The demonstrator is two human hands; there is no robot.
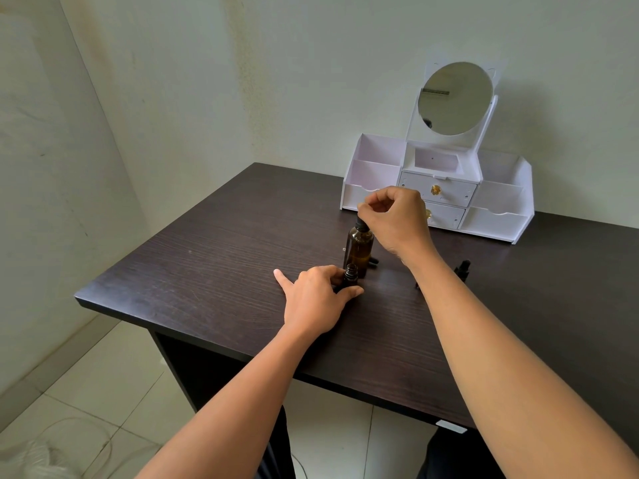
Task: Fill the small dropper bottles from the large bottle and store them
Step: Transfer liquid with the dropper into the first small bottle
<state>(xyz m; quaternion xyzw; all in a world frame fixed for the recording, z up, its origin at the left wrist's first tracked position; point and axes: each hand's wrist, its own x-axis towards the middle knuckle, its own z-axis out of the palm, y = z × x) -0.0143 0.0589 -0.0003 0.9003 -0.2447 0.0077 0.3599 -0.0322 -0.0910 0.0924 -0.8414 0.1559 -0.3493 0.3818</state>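
A large amber bottle [359,250] stands upright near the middle of the dark wooden table [214,257]. My right hand [394,219] is above it and pinches its black dropper top at the neck. Just in front stands a small dark dropper bottle [350,275] with its threaded mouth uncapped. My left hand [316,299] holds this small bottle on the table between thumb and fingers, with the index finger stretched out to the left.
A white organiser [498,216] with a round mirror, two drawers and side compartments stands at the back of the table against the wall. A black dropper cap [462,267] lies to the right of my right forearm. Another dark piece [373,261] lies behind the large bottle.
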